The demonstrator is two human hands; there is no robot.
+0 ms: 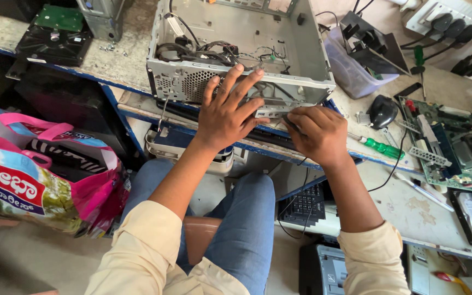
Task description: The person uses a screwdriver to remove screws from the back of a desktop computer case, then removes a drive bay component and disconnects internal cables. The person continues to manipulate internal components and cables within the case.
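Case, an open sheet-metal PC shell on the bench: stiff, prob. heavy-ish, with sharp edges, so best gripped by its rim. Left hand lies flat, fingers spread, on its perforated front wall. Right hand is curled at the lower edge (around what, can't tell). Green screwdriver nearby, circuit board further right.

Bright, even daylight, strongest top right; pale tabletop near washed out there. Soft shadows only, darkest under the bench at left. Focus sharp centre frame, slight softness at the bottom sleeves. Wide-angle bend at the edges. No strong glare.
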